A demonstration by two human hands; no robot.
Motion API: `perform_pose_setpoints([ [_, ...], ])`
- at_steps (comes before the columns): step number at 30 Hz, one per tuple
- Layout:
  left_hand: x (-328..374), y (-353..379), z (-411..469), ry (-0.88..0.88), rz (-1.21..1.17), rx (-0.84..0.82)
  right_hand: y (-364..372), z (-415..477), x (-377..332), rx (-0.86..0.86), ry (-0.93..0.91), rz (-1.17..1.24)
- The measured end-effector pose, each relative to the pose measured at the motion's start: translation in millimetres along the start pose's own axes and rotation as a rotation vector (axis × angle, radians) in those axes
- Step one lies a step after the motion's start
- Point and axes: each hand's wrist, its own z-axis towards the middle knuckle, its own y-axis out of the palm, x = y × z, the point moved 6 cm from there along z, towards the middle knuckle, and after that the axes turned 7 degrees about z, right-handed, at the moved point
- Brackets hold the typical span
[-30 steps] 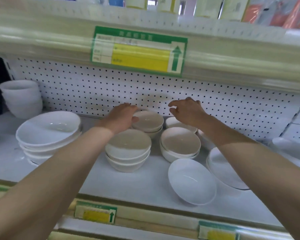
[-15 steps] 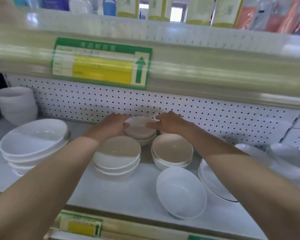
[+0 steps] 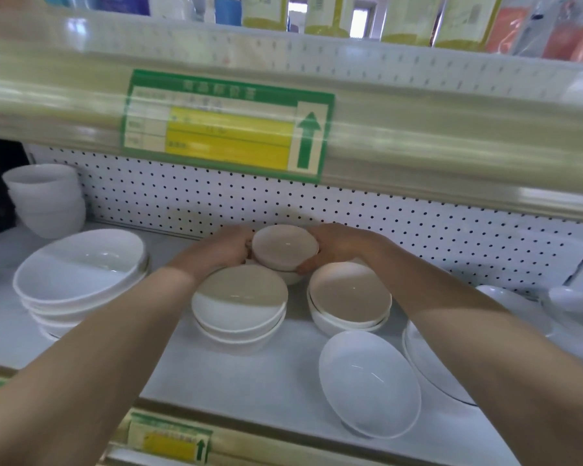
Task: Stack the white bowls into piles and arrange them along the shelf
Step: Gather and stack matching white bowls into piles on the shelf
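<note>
A small white bowl [image 3: 285,245] sits at the back of the shelf on top of another bowl, close to the pegboard. My left hand [image 3: 224,248] grips its left side and my right hand [image 3: 334,243] grips its right side, thumb under the rim. In front stand two piles of white bowls, one at centre left [image 3: 239,307] and one at centre right [image 3: 349,302]. A single white bowl [image 3: 369,381] lies near the shelf's front edge.
A pile of large white bowls [image 3: 78,277] stands at the left, with a stack of deep bowls [image 3: 46,200] behind it. Flat white dishes [image 3: 431,364] lie at the right under my forearm. The upper shelf rail with a green price tag [image 3: 228,124] hangs low overhead.
My right hand moved left from behind the piles onto the small back bowl; both hands now hold it from either side. The camera view shifted slightly.
</note>
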Motion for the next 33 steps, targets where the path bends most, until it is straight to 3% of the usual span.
perform_pose_setpoints([
  [6,0.1,1.9,0.3,0.013,0.045,-0.066,0.9,5.5,2.5,-0.006,0.120,-0.044],
  [18,-3.5,-13.7,-6.7,-0.071,-0.014,0.048,-18.1,7.2,-10.0,0.045,0.029,0.063],
  [23,-6.1,-39.4,-18.6,-0.130,-0.243,0.120,-44.5,-11.1,-26.6,0.012,-0.056,0.293],
  [29,-4.4,-55.7,-52.5,-0.096,-0.556,0.211,-63.9,-30.2,-43.0,0.029,-0.088,0.337],
  [33,3.9,-52.6,-82.8,-0.087,-0.968,0.187,-67.2,-44.1,-52.1,0.048,-0.110,0.398],
])
